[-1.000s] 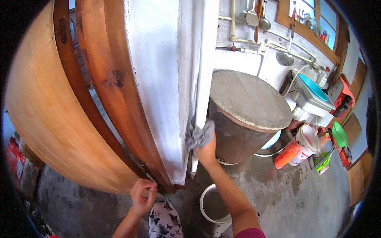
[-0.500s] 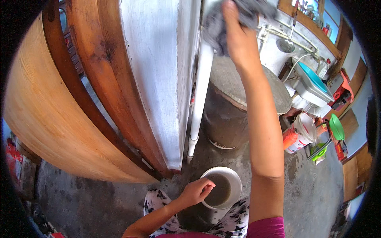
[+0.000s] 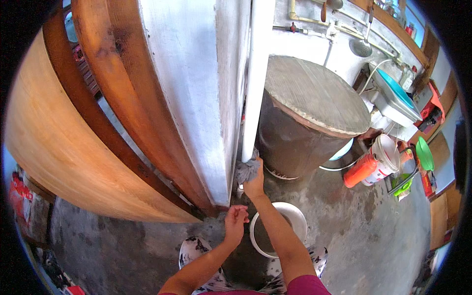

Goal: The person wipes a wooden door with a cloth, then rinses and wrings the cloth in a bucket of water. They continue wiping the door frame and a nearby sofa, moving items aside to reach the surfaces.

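Observation:
My right hand (image 3: 254,181) grips a wet-looking grey cloth (image 3: 246,171) and presses it round the lower part of a white vertical pipe (image 3: 256,83), just above the pipe's bottom end. My left hand (image 3: 236,222) is lifted near the foot of the white wall corner, its fingers curled in with nothing visible in them. Between my knees, partly behind my right forearm, stands a white basin (image 3: 298,216) of murky water.
A big dark vat (image 3: 302,142) with a round grey lid (image 3: 314,96) stands right of the pipe. An orange cylinder (image 3: 360,170) and a white bucket (image 3: 388,152) sit farther right. A wooden door panel (image 3: 73,142) curves along the left. The concrete floor has damp patches.
My right hand has brought the cloth from high on the pipe down to near its lower end. My left hand has moved off the basin's rim, leftward and up.

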A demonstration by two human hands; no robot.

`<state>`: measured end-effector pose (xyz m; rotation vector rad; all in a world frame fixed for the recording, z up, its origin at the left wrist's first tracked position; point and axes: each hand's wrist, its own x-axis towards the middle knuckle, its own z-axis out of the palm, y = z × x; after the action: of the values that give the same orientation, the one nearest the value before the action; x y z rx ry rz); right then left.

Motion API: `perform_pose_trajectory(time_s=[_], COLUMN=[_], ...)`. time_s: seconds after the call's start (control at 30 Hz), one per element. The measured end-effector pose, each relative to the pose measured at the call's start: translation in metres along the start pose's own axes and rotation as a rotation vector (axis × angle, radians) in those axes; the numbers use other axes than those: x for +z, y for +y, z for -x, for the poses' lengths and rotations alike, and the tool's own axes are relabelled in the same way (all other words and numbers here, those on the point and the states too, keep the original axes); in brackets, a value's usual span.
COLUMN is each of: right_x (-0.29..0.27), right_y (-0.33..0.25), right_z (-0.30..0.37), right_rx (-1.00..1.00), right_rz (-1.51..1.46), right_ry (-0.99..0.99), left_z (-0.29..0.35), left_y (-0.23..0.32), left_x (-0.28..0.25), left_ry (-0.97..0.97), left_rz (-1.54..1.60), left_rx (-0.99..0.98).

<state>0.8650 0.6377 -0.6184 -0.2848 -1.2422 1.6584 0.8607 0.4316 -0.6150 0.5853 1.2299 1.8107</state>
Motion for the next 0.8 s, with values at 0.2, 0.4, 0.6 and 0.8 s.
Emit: perform_pose_trajectory(time_s=[0.2,0.4,0.6,0.8], right_x=[0.059,0.206,0.213,0.124], right_y=[-0.125,-0.384,-0.351,-0.182], right_z=[-0.051,-0.183,-0.203,-0.120], right_rx=[-0.174,-0.562,-0.928,-0.868], right_rz=[0.413,0.868,0.824,1.111], right_ry=[0.224,0.228,-0.082,-0.062], left_z=[-0.008,-0.012,-0.012,-0.008], left_y=[-0.009,-0.010,-0.012,-0.006], left_x=[-0.018,-0.015,-0.014,-0.012], left_ry=[0.122,0.103,0.108,0.143], left_rz=[0.038,0.033,0.059,0.157], left_rx=[-0.115,-0.168,-0.185,-0.193])
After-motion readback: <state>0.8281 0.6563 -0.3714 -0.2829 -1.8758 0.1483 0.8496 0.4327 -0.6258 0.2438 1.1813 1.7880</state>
